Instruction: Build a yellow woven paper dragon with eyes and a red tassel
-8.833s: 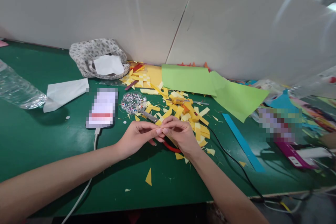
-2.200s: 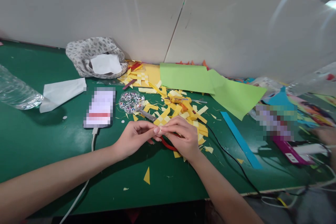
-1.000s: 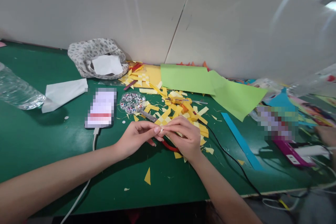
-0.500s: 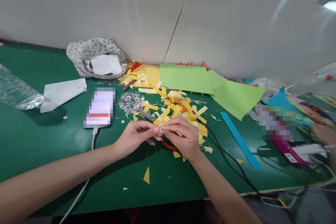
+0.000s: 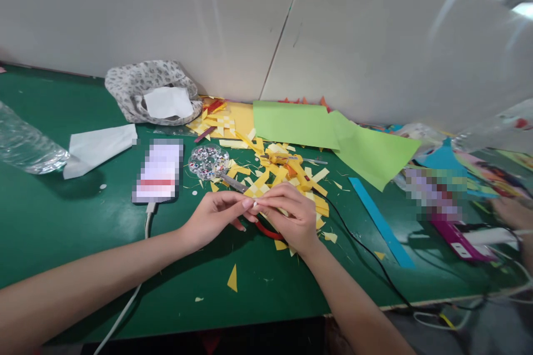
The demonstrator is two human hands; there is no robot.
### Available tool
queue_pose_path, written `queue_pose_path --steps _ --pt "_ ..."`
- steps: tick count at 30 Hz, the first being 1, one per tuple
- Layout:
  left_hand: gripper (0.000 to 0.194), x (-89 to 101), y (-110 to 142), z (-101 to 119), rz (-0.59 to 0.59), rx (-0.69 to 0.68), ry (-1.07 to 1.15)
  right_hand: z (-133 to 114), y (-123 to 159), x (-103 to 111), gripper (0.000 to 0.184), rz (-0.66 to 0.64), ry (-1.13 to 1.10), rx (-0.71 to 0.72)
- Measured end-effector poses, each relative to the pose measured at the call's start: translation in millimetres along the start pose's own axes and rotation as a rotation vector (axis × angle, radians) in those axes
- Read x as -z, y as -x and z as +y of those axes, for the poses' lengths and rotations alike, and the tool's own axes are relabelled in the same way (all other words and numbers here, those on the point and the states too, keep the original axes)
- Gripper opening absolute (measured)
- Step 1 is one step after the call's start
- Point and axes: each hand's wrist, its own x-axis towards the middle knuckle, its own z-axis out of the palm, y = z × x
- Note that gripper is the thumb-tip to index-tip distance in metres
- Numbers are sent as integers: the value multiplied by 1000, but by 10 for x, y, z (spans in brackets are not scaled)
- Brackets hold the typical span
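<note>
Both hands meet over the paper scraps, fingertips touching. My left hand (image 5: 219, 216) is closed, its thumb and forefinger pinched at a tiny white piece (image 5: 255, 204). From the other side my right hand (image 5: 293, 219) pinches at the same piece; fingers partly cover it, and its kind is too small to make out. Beneath them lies a pair of scissors with a red handle (image 5: 268, 231), mostly hidden. A yellow glue gun (image 5: 291, 163) rests just beyond my right hand. Left of it is a clear flower-shaped case (image 5: 208, 162) of small googly eyes.
Yellow paper scraps (image 5: 233, 277) litter the green table (image 5: 166, 294). Green sheets (image 5: 295, 125), a blue strip (image 5: 381, 222) and a patterned pouch (image 5: 125, 86) lie farther out. A phone (image 5: 158, 172) with a white cable is at left. Another person's hand (image 5: 514, 213) shows at far right.
My hands stay in place with only slight finger movement. The tiny white piece shows a little more between the fingertips now.
</note>
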Motion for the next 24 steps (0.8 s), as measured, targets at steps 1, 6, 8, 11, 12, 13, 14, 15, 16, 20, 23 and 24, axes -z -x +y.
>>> queue_pose_path --steps 1,6,8,11,12,13,14,15,16,20,23,24 --pt "25 3 1 -3 1 -1 -3 1 2 0 16 -1 -2 1" --pt "24 12 1 -21 3 0 -22 7 12 3 18 -15 -10 8" --pt "25 10 -4 -24 2 -4 -26 6 14 2 18 -20 -16 7" --pt "26 6 -11 -23 5 -2 -33 5 12 1 18 -24 -22 14" --pt "25 5 -11 -22 5 0 -31 5 10 1 18 -24 -22 19" --pt "25 4 -10 -22 4 1 -24 5 8 0 18 -22 -19 24" --pt "24 4 -7 -22 2 3 -15 5 5 1 18 -19 -16 26" --pt "23 4 -3 -23 0 4 -8 6 2 1 18 -15 -11 28" --pt "23 4 0 -24 0 5 -2 7 -1 1 18 -11 -5 30" --pt "23 8 -4 -25 9 22 -10 21 -8 -2 17 -2 29 44" --pt "23 15 -24 -31 37 31 -33 39 -6 -4 14 -29 54 36" --pt "23 18 -29 -35 53 27 -34 44 -5 -4 14 -41 64 31"
